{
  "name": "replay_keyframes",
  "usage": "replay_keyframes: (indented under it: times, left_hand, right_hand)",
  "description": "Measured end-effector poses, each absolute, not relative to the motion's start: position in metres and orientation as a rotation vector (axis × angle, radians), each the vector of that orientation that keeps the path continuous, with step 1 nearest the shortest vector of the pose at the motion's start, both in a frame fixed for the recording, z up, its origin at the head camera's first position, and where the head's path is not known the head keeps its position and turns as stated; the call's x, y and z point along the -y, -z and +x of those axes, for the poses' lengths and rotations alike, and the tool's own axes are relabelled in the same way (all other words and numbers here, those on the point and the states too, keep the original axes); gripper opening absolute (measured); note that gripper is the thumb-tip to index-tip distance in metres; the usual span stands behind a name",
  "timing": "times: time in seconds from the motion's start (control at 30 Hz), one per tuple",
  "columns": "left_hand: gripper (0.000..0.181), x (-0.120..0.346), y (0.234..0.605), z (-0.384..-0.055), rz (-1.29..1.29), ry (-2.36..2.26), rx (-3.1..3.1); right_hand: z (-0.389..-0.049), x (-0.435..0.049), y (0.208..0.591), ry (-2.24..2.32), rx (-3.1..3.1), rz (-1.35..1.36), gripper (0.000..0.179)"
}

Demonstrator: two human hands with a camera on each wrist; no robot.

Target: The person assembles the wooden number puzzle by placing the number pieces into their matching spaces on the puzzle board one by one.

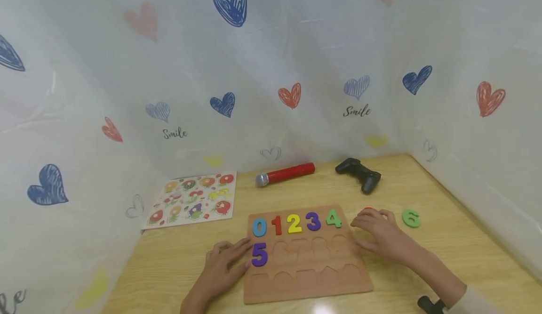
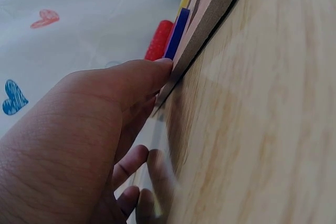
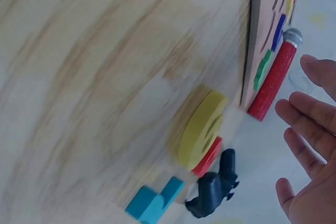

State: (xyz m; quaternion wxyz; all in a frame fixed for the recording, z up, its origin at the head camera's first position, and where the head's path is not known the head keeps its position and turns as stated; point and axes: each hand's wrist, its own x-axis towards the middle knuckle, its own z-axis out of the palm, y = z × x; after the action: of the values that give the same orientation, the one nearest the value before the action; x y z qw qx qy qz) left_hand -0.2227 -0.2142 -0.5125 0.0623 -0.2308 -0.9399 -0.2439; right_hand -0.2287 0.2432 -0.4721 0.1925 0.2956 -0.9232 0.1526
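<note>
A brown number puzzle board (image 1: pixel 313 281) lies on the table. Set in it are a blue 0 (image 1: pixel 259 227), red 1 (image 1: pixel 276 225), yellow 2 (image 1: pixel 294 223), purple 3 (image 1: pixel 313 221) and green 4 (image 1: pixel 333 218), with a purple 5 (image 1: pixel 259 254) below. My left hand (image 1: pixel 223 270) touches the board's left edge beside the 5, its thumb (image 2: pixel 142 77) against the side. Past the right edge hovers my right hand (image 1: pixel 383 236), fingers apart and holding nothing. Near it are a yellow piece (image 3: pixel 202 129), a red piece (image 3: pixel 208 157) and a blue piece (image 3: pixel 155 200).
A green 6 (image 1: pixel 411 218) lies right of my right hand. Behind the board are a red microphone (image 1: pixel 292 173) and a black game controller (image 1: pixel 359 175). A fruit picture board (image 1: pixel 192 198) lies back left. A heart-printed curtain (image 1: pixel 254 60) encloses the table.
</note>
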Motion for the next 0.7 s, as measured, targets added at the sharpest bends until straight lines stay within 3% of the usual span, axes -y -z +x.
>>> replay_keyframes:
  times: [0.53, 0.7]
  left_hand:
    - [0.048, 0.214, 0.511, -0.222, -0.683, 0.73, 2.854]
    - [0.047, 0.214, 0.513, -0.223, -0.693, 0.72, 2.828]
  right_hand:
    - [-0.234, -0.286, 0.476, -0.455, 2.697, 0.701, 0.031]
    - [-0.235, -0.298, 0.479, -0.449, 2.693, 0.676, 0.039]
